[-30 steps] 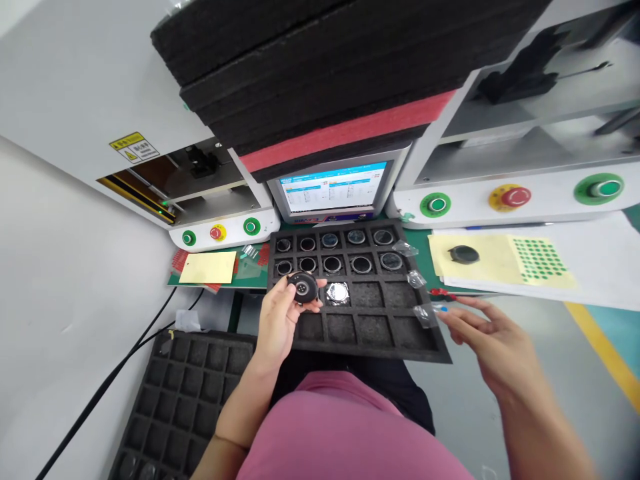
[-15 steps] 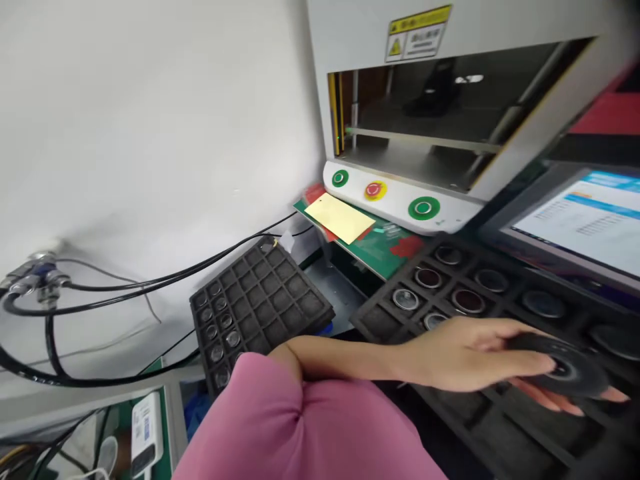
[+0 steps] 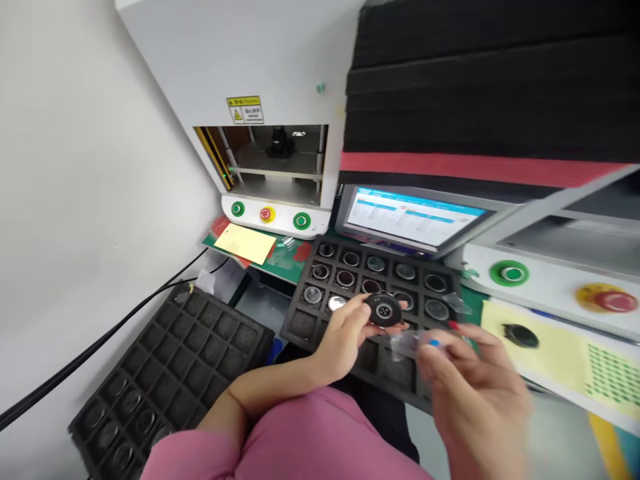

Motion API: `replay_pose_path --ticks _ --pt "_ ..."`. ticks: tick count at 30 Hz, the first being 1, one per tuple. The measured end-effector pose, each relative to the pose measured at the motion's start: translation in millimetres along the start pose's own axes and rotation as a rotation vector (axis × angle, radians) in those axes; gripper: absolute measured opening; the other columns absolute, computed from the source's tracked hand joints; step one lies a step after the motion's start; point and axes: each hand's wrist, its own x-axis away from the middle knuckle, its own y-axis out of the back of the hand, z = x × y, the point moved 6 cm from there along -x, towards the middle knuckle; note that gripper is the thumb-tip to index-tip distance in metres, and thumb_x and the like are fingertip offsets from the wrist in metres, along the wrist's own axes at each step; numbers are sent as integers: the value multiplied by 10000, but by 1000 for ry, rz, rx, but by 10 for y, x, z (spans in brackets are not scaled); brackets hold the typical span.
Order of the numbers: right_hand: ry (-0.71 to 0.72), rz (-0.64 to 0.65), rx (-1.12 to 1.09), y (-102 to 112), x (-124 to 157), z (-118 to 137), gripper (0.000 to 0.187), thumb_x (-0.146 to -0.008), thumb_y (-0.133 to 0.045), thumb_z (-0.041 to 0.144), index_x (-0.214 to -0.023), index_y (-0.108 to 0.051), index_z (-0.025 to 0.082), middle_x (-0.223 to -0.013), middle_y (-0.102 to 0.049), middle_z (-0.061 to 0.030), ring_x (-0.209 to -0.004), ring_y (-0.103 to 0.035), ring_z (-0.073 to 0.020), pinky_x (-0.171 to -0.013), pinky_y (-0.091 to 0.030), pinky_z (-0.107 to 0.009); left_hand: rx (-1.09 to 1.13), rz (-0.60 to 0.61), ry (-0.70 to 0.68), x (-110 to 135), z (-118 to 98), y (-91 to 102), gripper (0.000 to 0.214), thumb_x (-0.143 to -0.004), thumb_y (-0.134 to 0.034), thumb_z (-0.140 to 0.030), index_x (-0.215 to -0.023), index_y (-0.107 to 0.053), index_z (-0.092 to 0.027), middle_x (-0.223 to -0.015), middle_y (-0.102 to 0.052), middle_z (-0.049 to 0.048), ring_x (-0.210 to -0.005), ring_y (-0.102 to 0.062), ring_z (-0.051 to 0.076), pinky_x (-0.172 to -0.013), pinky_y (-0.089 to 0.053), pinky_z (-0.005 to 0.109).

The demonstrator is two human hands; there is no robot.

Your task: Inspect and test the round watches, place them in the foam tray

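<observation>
My left hand (image 3: 345, 337) pinches the round black part (image 3: 384, 310) while my right hand (image 3: 470, 387) pinches clear film (image 3: 407, 343), which needs aligning next.

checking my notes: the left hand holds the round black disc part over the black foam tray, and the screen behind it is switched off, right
Not quite. The left hand does hold the round black disc part over the black foam tray, but the head view shows the screen lit, with a blue and white display.

Single head-worn view, looking forward and down from above the person's chest, close over the foam tray (image 3: 300, 325) at the tabletop (image 3: 280, 265) near edge; machines stand just behind.
</observation>
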Motion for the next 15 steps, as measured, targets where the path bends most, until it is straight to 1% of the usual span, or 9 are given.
replay_pose_path --ticks 1,3,6,8,10,11,13,15 --pt "6 26 -31 -98 -20 25 465 -589 -859 325 -910 -536 231 -648 -637 28 -488 -524 -107 -452 -412 -211 -3 12 -14 9 4 -23 478 -805 -648 -569 -1008 -661 -138 -1093 -736 144 -965 -708 269 -882 -530 375" --pt "35 75 -50 -219 -51 59 446 -618 -838 303 -925 -523 227 -641 -644 36 -502 -551 -111 -475 -434 -212 -42 45 -58 25 0 -49 483 -849 -595 -575 -1053 -672 -143 -1124 -729 143 -1055 -678 288 -893 -528 379" --pt "70 165 -55 -268 -71 67 422 -671 -814 260 -972 -519 226 -676 -676 18 -552 -601 -122 -517 -474 -215 -150 95 -128 49 -26 -53 492 -895 -535 -572 -1124 -671 -158 -1197 -703 135 -1139 -636 292 -957 -497 388" --pt "102 195 -37 -247 -77 75 406 -701 -799 243 -993 -517 228 -681 -682 16 -561 -604 -117 -540 -493 -215 -186 142 -168 70 -59 -74 530 -887 -529 -601 -1160 -658 -166 -1228 -689 133 -1163 -623 290 -1000 -475 397" --pt "154 190 -6 -218 -80 103 382 -725 -777 233 -1000 -512 231 -680 -680 22 -543 -586 -105 -540 -493 -210 -210 168 -178 85 -90 -105 528 -855 -590 -590 -1160 -648 -163 -1224 -691 133 -1152 -634 281 -1013 -474 392" --pt "184 181 17 -209 -78 121 370 -736 -766 231 -1003 -510 234 -680 -677 26 -533 -577 -100 -530 -487 -206 -232 162 -173 87 -103 -117 499 -840 -633 -555 -1146 -646 -161 -1207 -699 131 -1136 -645 270 -1011 -478 379" --pt "256 155 85 -207 -63 159 337 -761 -740 232 -1004 -506 235 -684 -671 32 -523 -566 -96 -509 -475 -202 -298 116 -152 81 -121 -126 399 -836 -681 -454 -1104 -646 -160 -1165 -719 120 -1103 -666 241 -996 -492 344" --pt "334 106 160 -210 -42 182 307 -777 -720 232 -996 -505 233 -682 -657 39 -510 -550 -91 -498 -467 -203 -357 66 -136 71 -132 -128 327 -855 -665 -405 -1074 -650 -162 -1136 -732 111 -1082 -676 226 -975 -508 324"
